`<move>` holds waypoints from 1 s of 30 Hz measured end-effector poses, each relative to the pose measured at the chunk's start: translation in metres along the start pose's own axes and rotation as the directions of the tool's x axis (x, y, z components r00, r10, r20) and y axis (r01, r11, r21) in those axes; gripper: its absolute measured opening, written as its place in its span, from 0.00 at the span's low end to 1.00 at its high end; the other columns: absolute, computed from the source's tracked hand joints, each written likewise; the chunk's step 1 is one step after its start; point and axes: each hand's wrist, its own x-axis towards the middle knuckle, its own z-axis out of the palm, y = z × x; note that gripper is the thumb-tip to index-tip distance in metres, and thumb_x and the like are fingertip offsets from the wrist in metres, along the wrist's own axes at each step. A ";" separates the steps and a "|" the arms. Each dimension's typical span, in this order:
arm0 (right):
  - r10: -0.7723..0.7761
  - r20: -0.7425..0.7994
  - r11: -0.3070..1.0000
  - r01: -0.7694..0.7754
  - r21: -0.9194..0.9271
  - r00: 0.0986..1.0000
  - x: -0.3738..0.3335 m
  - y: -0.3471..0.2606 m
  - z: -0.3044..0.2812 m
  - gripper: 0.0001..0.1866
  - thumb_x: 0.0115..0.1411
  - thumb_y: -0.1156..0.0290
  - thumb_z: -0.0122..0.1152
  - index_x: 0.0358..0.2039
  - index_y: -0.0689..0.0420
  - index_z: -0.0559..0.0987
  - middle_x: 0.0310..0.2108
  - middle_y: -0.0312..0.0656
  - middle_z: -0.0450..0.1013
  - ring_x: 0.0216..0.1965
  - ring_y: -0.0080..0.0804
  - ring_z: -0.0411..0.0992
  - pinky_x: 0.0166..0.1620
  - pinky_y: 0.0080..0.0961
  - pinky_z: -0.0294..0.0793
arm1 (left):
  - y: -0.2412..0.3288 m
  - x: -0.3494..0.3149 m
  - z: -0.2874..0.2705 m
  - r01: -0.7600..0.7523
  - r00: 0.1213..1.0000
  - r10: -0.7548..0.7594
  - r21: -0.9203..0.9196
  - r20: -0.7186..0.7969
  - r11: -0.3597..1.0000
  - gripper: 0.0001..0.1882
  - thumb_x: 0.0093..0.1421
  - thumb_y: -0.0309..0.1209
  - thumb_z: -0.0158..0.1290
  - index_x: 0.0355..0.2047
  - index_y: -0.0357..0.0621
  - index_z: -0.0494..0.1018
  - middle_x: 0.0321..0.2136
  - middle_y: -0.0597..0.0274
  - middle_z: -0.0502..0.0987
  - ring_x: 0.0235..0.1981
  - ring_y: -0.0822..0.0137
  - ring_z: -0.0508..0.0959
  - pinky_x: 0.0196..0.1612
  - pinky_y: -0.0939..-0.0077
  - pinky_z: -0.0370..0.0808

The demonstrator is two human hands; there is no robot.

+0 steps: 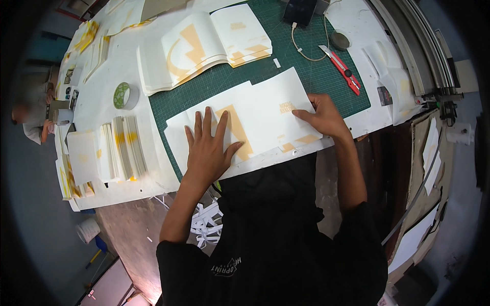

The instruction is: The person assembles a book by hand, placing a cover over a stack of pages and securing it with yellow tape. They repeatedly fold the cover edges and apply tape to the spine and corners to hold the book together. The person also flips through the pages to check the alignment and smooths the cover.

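Evidently, a white table (159,164) is bearing a green mat (317,77); the printed paper (265,108) is lying over it near the table's front edge, apparently for easy reach. The left hand (208,148) is resting spread on the paper, seemingly steadying it; the right hand (325,120) is thumbing its top, fingers curling at the side edge, pinching or not I cannot tell; a red cutter (341,69) is lying beyond.
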 end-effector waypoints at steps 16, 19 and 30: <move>-0.035 -0.024 0.999 0.035 -0.007 0.999 0.000 0.006 0.002 0.16 0.59 0.71 0.72 0.44 0.70 0.85 0.34 0.48 0.84 0.32 0.28 0.81 0.39 0.29 0.79 | 0.023 0.022 0.035 -0.091 0.987 0.095 0.042 -0.126 0.995 0.39 0.71 0.49 0.51 0.75 0.41 0.57 0.77 0.32 0.47 0.78 0.31 0.44 0.73 0.23 0.38; 0.013 -0.093 1.000 -0.013 -0.008 0.996 -0.003 0.003 0.003 0.18 0.60 0.68 0.73 0.44 0.70 0.85 0.34 0.50 0.84 0.33 0.32 0.82 0.40 0.29 0.79 | 0.026 0.023 0.042 -0.090 0.982 0.092 0.017 -0.162 0.996 0.38 0.72 0.49 0.50 0.76 0.44 0.58 0.77 0.34 0.47 0.79 0.34 0.45 0.75 0.26 0.36; -0.094 -0.669 0.951 0.265 0.158 0.737 -0.074 0.000 0.074 0.17 0.63 0.76 0.72 0.50 0.70 0.81 0.42 0.51 0.84 0.42 0.31 0.83 0.47 0.28 0.83 | 0.023 0.022 0.042 -0.101 0.975 0.082 -0.081 -0.205 0.992 0.38 0.72 0.51 0.50 0.75 0.43 0.60 0.75 0.36 0.54 0.78 0.37 0.49 0.77 0.34 0.39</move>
